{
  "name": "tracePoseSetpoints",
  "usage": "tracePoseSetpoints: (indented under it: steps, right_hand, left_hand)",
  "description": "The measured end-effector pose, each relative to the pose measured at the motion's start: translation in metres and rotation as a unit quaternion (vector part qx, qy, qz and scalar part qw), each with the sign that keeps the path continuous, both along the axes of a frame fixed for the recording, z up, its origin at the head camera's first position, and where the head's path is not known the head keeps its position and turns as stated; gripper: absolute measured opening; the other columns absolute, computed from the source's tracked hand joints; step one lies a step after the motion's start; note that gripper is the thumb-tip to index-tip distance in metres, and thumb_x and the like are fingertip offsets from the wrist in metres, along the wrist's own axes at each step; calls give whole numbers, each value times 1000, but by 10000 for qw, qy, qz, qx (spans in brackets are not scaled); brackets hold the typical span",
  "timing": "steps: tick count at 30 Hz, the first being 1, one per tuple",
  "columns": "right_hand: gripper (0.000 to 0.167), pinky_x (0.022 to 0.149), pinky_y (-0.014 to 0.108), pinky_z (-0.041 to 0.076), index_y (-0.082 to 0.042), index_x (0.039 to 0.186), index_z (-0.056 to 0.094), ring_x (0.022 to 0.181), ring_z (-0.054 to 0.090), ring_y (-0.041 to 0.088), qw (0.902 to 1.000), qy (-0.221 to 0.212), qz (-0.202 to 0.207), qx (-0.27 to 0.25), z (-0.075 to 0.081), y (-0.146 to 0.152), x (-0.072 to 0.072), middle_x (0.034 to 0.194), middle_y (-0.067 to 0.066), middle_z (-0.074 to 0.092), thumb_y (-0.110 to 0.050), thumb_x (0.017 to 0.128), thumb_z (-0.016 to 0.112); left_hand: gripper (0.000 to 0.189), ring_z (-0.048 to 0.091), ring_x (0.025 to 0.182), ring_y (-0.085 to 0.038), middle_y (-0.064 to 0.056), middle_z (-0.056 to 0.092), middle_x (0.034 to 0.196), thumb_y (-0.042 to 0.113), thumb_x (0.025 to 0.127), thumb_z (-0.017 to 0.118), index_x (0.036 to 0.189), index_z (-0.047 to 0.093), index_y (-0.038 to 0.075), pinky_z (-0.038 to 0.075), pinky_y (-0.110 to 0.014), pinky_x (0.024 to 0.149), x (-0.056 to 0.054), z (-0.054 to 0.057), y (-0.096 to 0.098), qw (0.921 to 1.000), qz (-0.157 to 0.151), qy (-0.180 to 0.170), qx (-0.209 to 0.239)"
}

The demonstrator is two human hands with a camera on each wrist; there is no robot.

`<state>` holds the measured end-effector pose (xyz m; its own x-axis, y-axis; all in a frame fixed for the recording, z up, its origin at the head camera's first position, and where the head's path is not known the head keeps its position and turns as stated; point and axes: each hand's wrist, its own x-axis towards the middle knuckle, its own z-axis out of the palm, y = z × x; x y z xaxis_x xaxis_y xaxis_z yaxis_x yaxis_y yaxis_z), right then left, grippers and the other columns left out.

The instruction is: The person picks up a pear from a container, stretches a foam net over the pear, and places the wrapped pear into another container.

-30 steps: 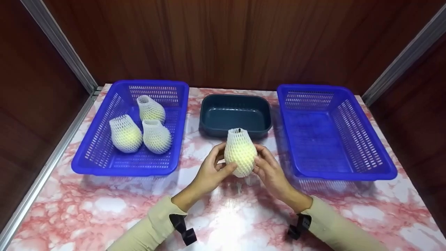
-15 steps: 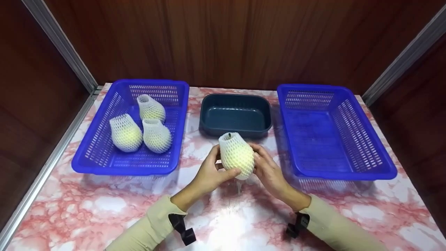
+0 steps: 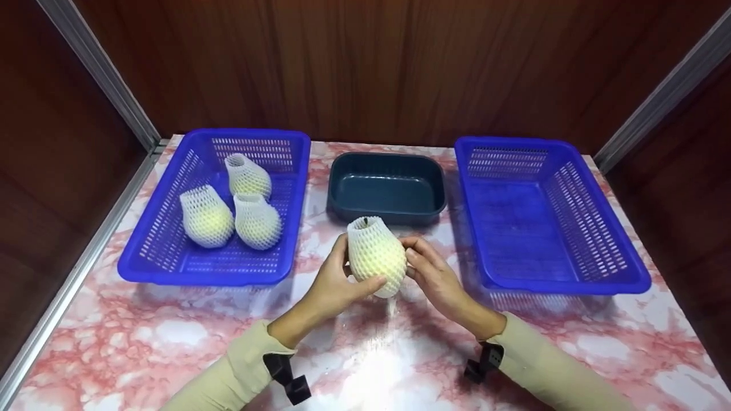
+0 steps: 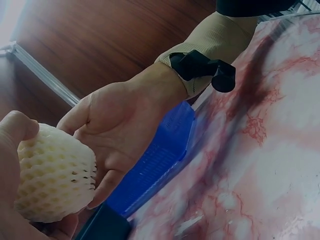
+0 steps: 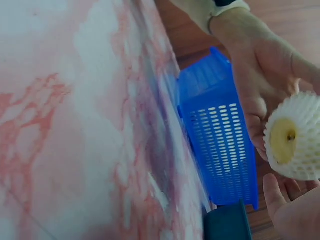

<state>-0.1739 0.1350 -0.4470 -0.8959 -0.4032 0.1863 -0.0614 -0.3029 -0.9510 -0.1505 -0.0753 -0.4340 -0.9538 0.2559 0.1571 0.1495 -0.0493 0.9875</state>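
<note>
In the head view a pale yellow pear (image 3: 377,260) in a white foam net is held above the table, its dark stem showing in the net's opening and its top leaning left. My left hand (image 3: 331,285) grips it from the left, thumb across the front; its other fingers are mostly hidden behind. On the pear's right side, my right hand (image 3: 440,282) has its fingertips at the net, fingers fairly straight. The right wrist view shows the bare yellow base of the pear (image 5: 284,140). Three more netted pears (image 3: 257,222) lie in the left blue basket (image 3: 208,279).
A dark teal basin (image 3: 388,217) stands behind the hands. To the right is a second blue basket (image 3: 565,285) with slotted walls. Everything sits on a red-and-white marbled table (image 3: 171,354), with brown wood-grain panels (image 3: 377,68) around it.
The pear has moved left and slightly toward me, its top tilting left. Both hands have shifted left with it, and the right thumb has slid from its front to its side.
</note>
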Motion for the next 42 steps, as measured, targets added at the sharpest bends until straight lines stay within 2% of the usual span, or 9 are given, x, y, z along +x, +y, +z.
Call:
tracePoseSetpoints:
  steps: [5,9,13,17,20,27,33,35,42]
  right_hand:
    - [22,89,34,55,-5,117,59,106,62,18,9995,-254,-186,76,7,-5,-8,115,6,63,-12,108,40]
    - [22,85,37,58,-2,114,59,102,66,23,9985,-507,-146,111,10,-10,-18,112,11,66,-11,108,39]
    - [23,82,35,59,-1,115,60,96,69,22,9955,-894,180,259,14,-18,-27,104,10,70,-12,109,40]
    - [28,81,34,59,4,122,58,91,71,20,9863,-1307,671,754,18,-31,-33,101,9,72,-15,109,41]
    - [33,84,36,60,8,126,55,92,72,21,9781,-1384,1064,1132,21,-44,-36,106,13,73,-16,108,42]
    - [45,86,38,60,11,130,57,93,73,22,9596,-1486,1741,1636,21,-74,-44,117,24,70,-25,111,39]
    - [50,84,39,61,10,125,61,83,74,19,9496,-1550,1991,1859,18,-101,-48,106,20,74,-32,111,40]
    - [50,82,39,61,10,122,62,81,73,19,9484,-1555,2019,1885,17,-109,-49,101,17,75,-34,110,42]
    - [45,70,33,61,4,110,67,73,71,19,9482,-1548,1975,1949,17,-133,-49,87,10,73,-38,107,50]
  left_hand:
    - [89,61,113,-35,-23,55,133,13,78,83,151,34,-2,57,-40,92,5,12,-17,9996,89,69,-273]
    - [97,60,118,-36,-24,54,136,12,77,84,156,28,-2,55,-42,97,8,23,-36,9993,115,180,-317]
    - [97,59,119,-36,-25,53,137,5,77,81,156,25,-5,53,-42,100,10,33,-55,9994,221,202,-151]
    - [99,57,121,-36,-24,49,141,-2,77,77,159,21,1,54,-41,98,12,42,-74,9985,481,-129,237]
    - [96,56,121,-35,-25,48,142,-5,79,74,159,21,2,55,-38,97,14,50,-90,9967,735,-235,266]
    - [94,55,119,-28,-20,46,142,-3,85,75,160,19,7,56,-28,92,16,69,-135,9893,1295,-213,-637]
    - [90,54,116,-16,-20,43,144,-1,86,76,157,21,3,52,-18,92,8,67,-168,9805,1649,-106,-1061]
    - [90,53,118,-18,-20,42,144,2,87,77,157,20,3,50,-15,92,4,65,-177,9760,1683,-134,-1373]
    - [95,49,126,-35,-26,44,145,16,87,81,157,19,-1,44,-11,90,-10,57,-208,9516,1666,-189,-2574]
